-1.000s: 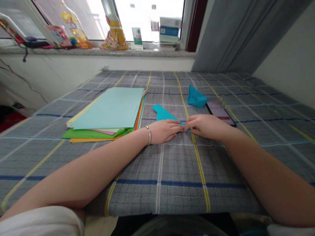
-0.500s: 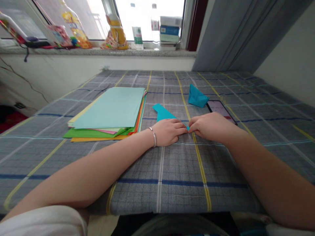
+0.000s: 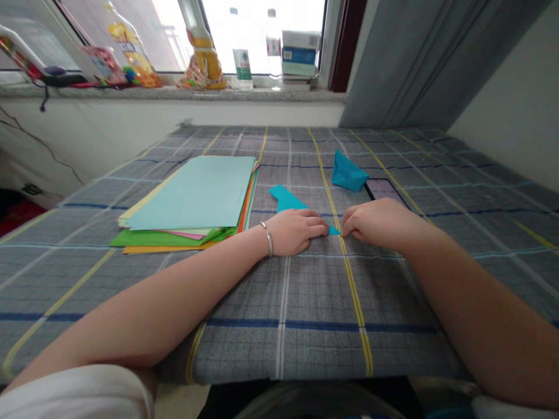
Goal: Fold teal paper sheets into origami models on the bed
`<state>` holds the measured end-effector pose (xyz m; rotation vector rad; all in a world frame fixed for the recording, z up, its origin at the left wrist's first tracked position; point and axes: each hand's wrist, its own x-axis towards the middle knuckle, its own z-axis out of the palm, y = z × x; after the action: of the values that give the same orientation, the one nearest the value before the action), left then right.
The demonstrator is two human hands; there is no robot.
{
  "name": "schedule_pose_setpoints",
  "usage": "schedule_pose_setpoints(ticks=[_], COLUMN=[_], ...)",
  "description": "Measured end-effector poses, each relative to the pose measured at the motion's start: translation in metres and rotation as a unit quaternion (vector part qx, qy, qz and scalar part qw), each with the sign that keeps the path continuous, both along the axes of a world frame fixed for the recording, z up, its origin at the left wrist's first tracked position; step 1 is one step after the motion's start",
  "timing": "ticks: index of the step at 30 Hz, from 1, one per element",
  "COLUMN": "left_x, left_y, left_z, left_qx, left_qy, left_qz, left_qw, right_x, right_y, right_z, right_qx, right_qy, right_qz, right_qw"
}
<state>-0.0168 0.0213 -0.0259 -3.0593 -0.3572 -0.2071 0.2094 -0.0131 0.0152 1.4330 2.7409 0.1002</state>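
A folded piece of blue paper [image 3: 290, 201] lies on the checked cloth in front of me. My left hand [image 3: 294, 231] rests flat across its middle, fingers stretched and pressing it down, so that part is hidden. From under those fingers a narrow pointed tip shows on the right. At that tip, my right hand [image 3: 371, 223] has its fingers curled and pinched together; the fingertips touch the end of the paper. Beyond my right hand stands a blue folded paper shape [image 3: 348, 172], with a phone [image 3: 384, 189] beside it, partly covered from view by that hand.
To the left lies a stack of coloured paper sheets [image 3: 192, 195], pale blue on top. The checked cloth [image 3: 244, 343] covers the whole surface. Bottles [image 3: 208, 61], boxes [image 3: 300, 55] and packets line the windowsill [image 3: 152, 93]; a grey curtain [image 3: 406, 64] hangs at the right.
My right hand has shifted slightly right, away from my left fingers, leaving more of the blue paper's tip visible. My left hand stays on the paper. The view has shifted a little.
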Motion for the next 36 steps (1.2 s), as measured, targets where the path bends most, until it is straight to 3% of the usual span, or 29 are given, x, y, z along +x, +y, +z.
schedule_pose_setpoints(ticks=[7, 21, 30, 36], left_x=[-0.003, -0.010, -0.012, -0.014], left_y=[0.003, 0.002, 0.003, 0.002], left_z=[0.000, -0.001, -0.005, -0.007], left_qx=[-0.034, -0.079, -0.084, -0.120], left_qy=[-0.016, -0.003, -0.030, -0.070], left_qz=[-0.013, 0.011, -0.004, 0.035], left_qw=[0.999, 0.997, 0.996, 0.990], right_x=[-0.003, -0.003, 0.009, -0.003], right_y=[-0.004, -0.006, 0.003, 0.014], right_z=[0.008, 0.010, -0.001, -0.021], right_qx=[-0.034, -0.049, -0.049, -0.029], right_qy=[-0.074, -0.085, -0.019, 0.097], right_qz=[-0.011, -0.029, -0.014, -0.110], right_qw=[0.997, 0.995, 0.998, 0.989])
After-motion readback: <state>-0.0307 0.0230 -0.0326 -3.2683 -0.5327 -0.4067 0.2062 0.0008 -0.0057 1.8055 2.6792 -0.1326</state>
